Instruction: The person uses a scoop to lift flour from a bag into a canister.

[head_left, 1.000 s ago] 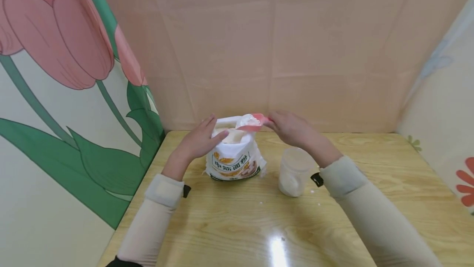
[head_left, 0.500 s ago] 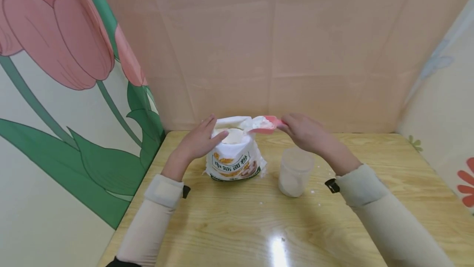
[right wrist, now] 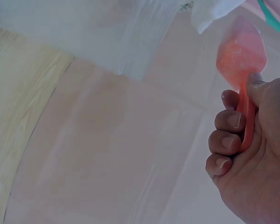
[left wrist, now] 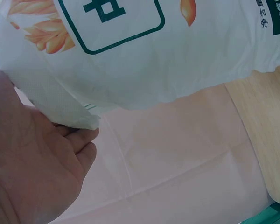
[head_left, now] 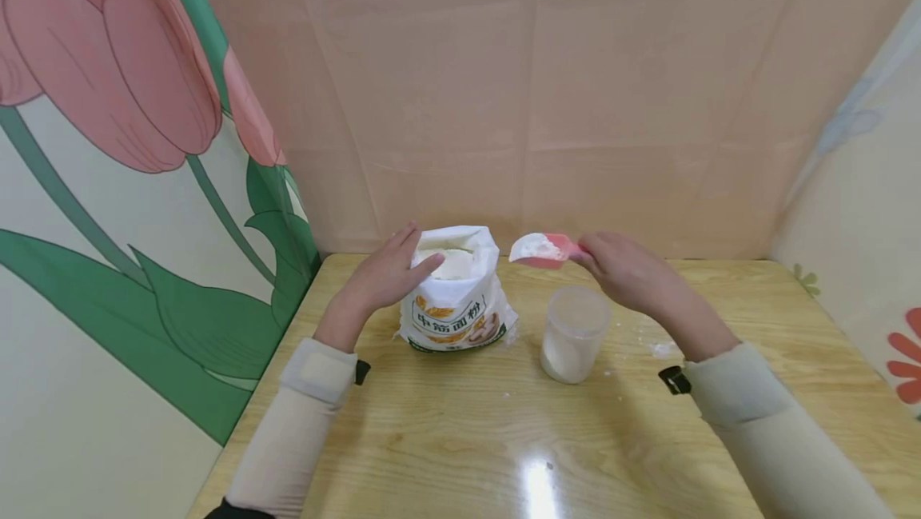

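In the head view, a white flour bag [head_left: 453, 315] with green lettering stands upright, its top open and flour showing inside. My left hand [head_left: 384, 271] holds the bag at its left rim, thumb over the opening; the left wrist view has its lower fingers [left wrist: 86, 144] bent at the bag's edge. My right hand [head_left: 626, 271] grips the handle of a pink scoop [head_left: 544, 261], its fingers curled round it in the right wrist view. White flour [head_left: 535, 245] heaps in the scoop, which is raised right of the bag, behind and above a clear plastic cup [head_left: 576, 327] with flour low inside.
The wooden table [head_left: 432, 439] has spilled flour [head_left: 662, 349] and white specks right of the cup. A pinkish sheet [head_left: 532, 103] hangs at the table's back edge. Walls with painted flowers [head_left: 115, 63] stand on both sides.
My right hand has moved the flour-filled scoop from over the bag's mouth to the right, beyond the rim. The left hand, bag and cup have stayed in place.
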`<state>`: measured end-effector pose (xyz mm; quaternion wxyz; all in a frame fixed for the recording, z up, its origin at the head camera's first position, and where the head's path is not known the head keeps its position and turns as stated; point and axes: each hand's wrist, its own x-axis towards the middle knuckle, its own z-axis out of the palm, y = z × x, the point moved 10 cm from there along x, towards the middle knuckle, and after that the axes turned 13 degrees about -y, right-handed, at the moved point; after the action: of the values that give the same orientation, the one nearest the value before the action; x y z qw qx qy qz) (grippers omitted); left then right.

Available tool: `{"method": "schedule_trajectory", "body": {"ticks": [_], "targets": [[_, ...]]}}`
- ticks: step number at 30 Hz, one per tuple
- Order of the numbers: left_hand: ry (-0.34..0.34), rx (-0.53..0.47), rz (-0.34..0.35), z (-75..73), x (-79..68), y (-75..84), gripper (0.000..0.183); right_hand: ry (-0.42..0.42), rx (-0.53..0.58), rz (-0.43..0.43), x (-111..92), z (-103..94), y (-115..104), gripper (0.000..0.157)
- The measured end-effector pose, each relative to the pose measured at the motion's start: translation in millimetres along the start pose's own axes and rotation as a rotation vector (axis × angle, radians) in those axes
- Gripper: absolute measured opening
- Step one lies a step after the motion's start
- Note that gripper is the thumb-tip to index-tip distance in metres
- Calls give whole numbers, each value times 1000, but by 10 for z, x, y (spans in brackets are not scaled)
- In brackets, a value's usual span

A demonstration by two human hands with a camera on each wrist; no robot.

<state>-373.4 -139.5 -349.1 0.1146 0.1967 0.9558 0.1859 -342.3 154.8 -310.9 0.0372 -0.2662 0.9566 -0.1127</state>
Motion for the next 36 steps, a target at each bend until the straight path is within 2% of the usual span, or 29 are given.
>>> {"method": "schedule_trajectory", "body": {"ticks": [20,36], "targets": [[-9,-15,-8,7,-8,1,94,28,-2,23,-399,117,255,31],[-2,-2,-16,10,-5,4,97,66,-84,4,-664,138,365,22]]}}
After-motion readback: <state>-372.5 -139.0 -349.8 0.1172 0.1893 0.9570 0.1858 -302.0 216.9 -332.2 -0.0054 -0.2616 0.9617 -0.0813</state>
